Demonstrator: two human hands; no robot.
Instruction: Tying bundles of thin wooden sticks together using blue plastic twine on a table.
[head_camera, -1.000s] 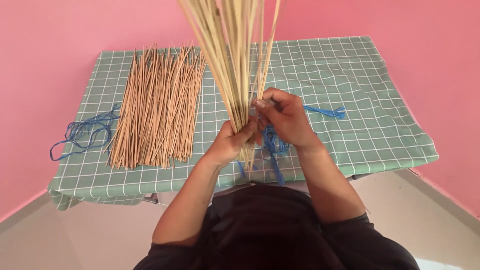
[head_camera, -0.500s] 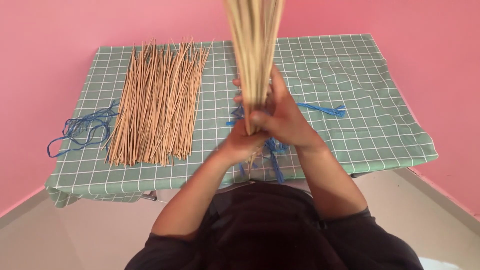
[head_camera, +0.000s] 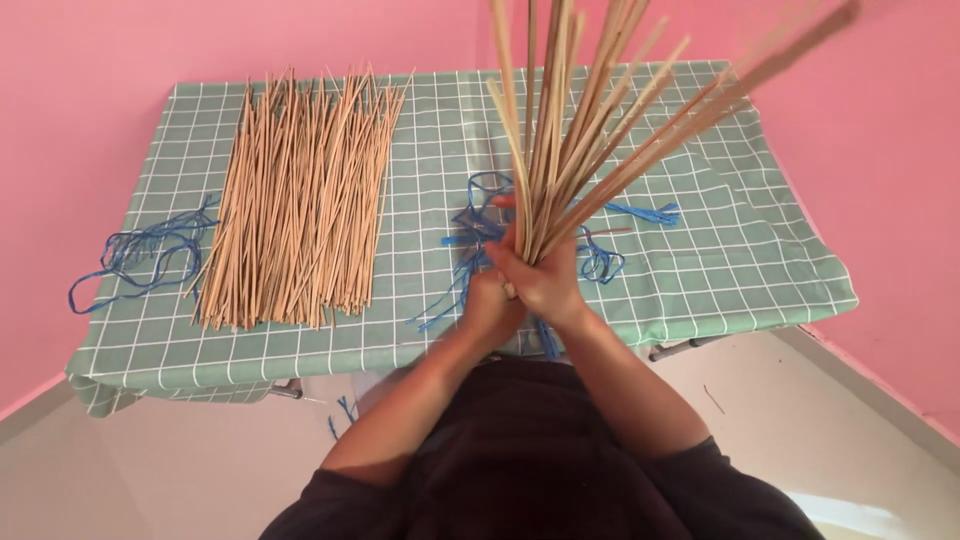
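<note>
I see both hands clasped together above the near edge of the table, low in the middle of the view. The right hand is closed tight around the base of a bundle of long, thin, pale tan sticks, with its fingers wrapped over the stems. The left hand sits just beside and partly under the right one, curled around the same base; I cannot make out each of its fingers, but it reads as a closed grip on the bundle. The sticks stand nearly upright from the hands and fan out toward the far right, the outermost ones leaning well off to the right and running out of view at the top.

Below the hands lies a tangle of blue plastic string on the green cloth with a white grid pattern that covers the table. Some strands trail toward the near edge, others loop out to the right of the hands.

To the left, well apart from the hands, a flat pile of the same tan sticks lies on the cloth, running from near to far. Farther left still, a second loose bunch of blue string hangs over the left edge of the cloth. A pink wall rises behind the table.
</note>
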